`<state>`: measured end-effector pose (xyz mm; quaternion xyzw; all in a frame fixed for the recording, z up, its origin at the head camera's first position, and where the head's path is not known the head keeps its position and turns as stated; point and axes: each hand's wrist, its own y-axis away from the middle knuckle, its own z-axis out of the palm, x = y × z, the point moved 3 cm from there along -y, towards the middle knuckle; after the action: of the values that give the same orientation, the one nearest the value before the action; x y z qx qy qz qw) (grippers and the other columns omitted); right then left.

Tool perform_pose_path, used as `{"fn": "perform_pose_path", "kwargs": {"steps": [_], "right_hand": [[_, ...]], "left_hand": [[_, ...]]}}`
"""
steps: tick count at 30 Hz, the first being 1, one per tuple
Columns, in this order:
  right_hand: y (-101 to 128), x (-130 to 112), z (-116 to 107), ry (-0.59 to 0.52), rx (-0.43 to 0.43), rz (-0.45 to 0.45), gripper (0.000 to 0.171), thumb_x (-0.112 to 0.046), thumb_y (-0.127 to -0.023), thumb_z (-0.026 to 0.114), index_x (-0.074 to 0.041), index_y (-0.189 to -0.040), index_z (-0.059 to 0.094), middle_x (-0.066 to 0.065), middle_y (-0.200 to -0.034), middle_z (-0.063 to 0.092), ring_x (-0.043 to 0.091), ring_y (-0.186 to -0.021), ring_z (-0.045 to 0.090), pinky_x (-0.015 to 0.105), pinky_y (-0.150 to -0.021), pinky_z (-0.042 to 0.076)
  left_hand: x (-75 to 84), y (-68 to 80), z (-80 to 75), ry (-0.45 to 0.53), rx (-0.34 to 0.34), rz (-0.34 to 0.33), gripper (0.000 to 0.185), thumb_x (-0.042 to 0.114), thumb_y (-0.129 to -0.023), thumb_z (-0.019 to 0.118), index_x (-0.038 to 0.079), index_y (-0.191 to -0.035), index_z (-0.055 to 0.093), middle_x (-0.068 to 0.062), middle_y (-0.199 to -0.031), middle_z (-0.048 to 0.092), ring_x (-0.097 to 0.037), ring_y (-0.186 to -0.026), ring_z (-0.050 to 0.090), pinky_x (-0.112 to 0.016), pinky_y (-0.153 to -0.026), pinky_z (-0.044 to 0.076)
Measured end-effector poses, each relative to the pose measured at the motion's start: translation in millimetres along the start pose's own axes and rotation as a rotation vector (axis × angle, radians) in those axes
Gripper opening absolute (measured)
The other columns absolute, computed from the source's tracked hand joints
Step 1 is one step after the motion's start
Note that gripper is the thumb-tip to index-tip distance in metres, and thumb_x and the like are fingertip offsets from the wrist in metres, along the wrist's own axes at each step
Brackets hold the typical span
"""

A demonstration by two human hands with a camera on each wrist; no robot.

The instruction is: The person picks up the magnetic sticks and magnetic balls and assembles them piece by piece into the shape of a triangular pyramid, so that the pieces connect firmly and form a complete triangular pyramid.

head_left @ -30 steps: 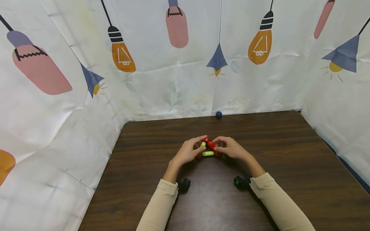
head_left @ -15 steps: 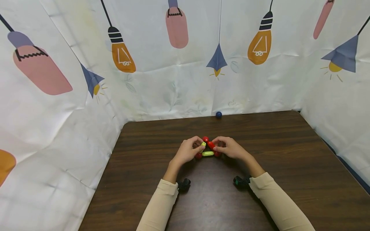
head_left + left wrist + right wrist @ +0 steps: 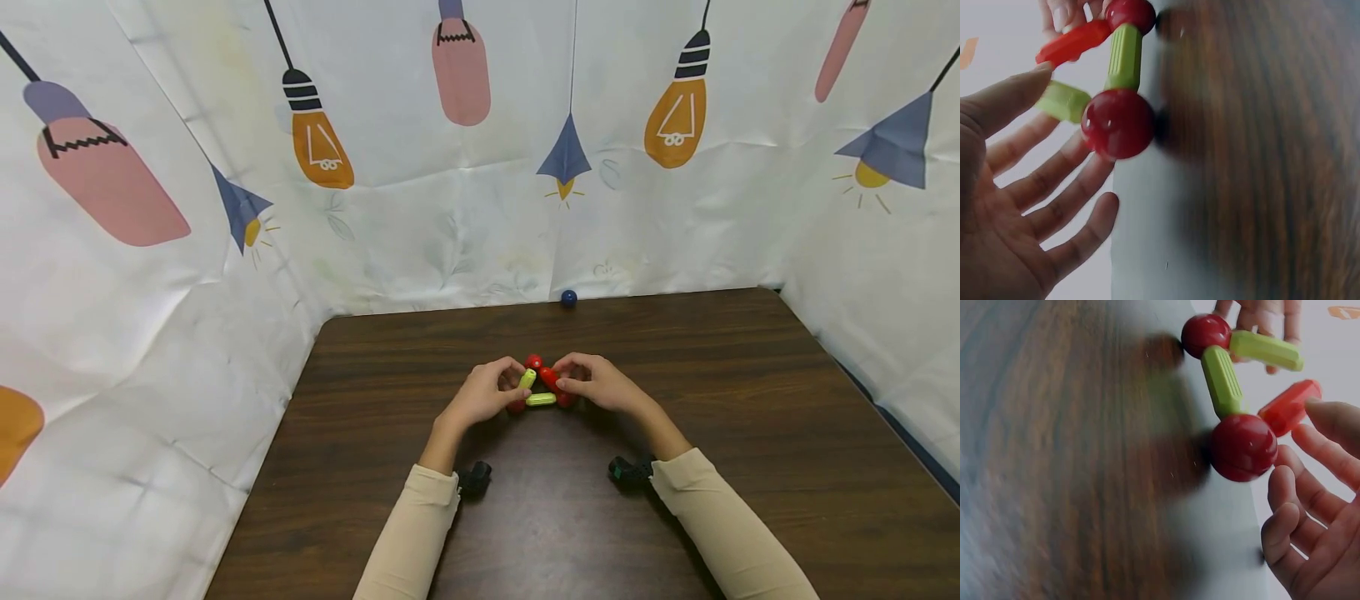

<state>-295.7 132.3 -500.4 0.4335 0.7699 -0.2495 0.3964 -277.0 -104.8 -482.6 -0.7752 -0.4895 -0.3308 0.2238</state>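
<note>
At the middle of the table in the head view, my hands hold a small figure of plastic building rods and balls. My left hand pinches a yellow-green rod that slants up from the left red ball. My right hand pinches a red rod rising from the right red ball. A second yellow-green rod joins these two balls along the near side. Another red ball sits just beyond the upper ends of the rods; whether it touches them cannot be told.
A dark blue ball lies at the far edge of the brown wooden table. A white curtain printed with lamps hangs behind and along both sides. Dark wrist cameras sit by the sleeves.
My left fingers have drawn back from the far red ball, and the thumb has slid lower, so more of the slanting yellow-green rod shows. My right hand has barely moved.
</note>
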Motion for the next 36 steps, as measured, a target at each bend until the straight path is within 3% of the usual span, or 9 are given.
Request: {"fn": "perform_pose_path", "kwargs": {"steps": [5,10,14,22,31,36], "right_hand": [[-4.7,3.8,-12.3,-0.030,0.019,0.013,0.027,-0.025,-0.102,0.065,-0.008,-0.123,0.067,0.008,-0.104,0.066,0.026,-0.081,0.061,0.032,-0.067,0.052],[-14.7,8.7,-29.0,-0.062,0.052,0.038,0.035,-0.024,-0.104,0.062,0.000,-0.130,0.061,0.018,-0.107,0.065,0.035,-0.084,0.063,0.035,-0.066,0.053],[-25.0,15.4,-42.9,-0.083,0.088,0.075,0.038,-0.024,-0.105,0.060,0.001,-0.134,0.059,0.025,-0.115,0.065,0.039,-0.091,0.062,0.038,-0.070,0.053],[-52.9,26.8,-63.9,-0.100,0.142,0.173,0.045,-0.022,-0.104,0.061,-0.003,-0.144,0.051,0.024,-0.140,0.054,0.044,-0.109,0.061,0.045,-0.079,0.052],[-82.3,40.7,-74.9,-0.005,0.086,0.184,0.058,-0.017,-0.103,0.063,-0.004,-0.154,0.041,0.028,-0.158,0.034,0.038,-0.089,0.062,0.039,-0.078,0.054],[-92.4,46.5,-75.9,-0.003,0.039,0.173,0.063,-0.013,-0.102,0.062,-0.005,-0.158,0.033,0.029,-0.164,0.022,0.043,-0.118,0.056,0.042,-0.081,0.056]], "left_hand": [[-7.7,2.3,-3.2,-0.053,-0.064,-0.034,0.030,0.025,-0.088,0.083,0.015,-0.112,0.067,0.000,-0.091,0.067,-0.013,-0.076,0.059,-0.028,-0.069,0.049],[-14.7,3.0,-0.3,-0.059,-0.092,-0.075,0.032,0.027,-0.086,0.085,0.016,-0.109,0.066,0.001,-0.090,0.066,-0.012,-0.074,0.058,-0.027,-0.066,0.048],[-17.2,2.3,3.6,-0.032,-0.082,-0.091,0.035,0.029,-0.087,0.084,0.016,-0.113,0.066,0.001,-0.091,0.067,-0.013,-0.076,0.060,-0.028,-0.068,0.049],[-14.5,0.8,5.8,-0.040,-0.054,-0.075,0.030,0.030,-0.090,0.081,0.021,-0.114,0.065,0.002,-0.092,0.064,-0.014,-0.078,0.058,-0.031,-0.070,0.047],[-16.4,2.5,3.0,-0.044,-0.068,-0.080,0.028,0.031,-0.088,0.083,0.019,-0.107,0.067,0.001,-0.092,0.065,-0.014,-0.078,0.058,-0.030,-0.069,0.047],[-17.0,3.3,3.4,-0.049,-0.074,-0.090,0.030,0.030,-0.087,0.084,0.019,-0.109,0.066,0.002,-0.094,0.066,-0.013,-0.080,0.060,-0.029,-0.072,0.049]]}}
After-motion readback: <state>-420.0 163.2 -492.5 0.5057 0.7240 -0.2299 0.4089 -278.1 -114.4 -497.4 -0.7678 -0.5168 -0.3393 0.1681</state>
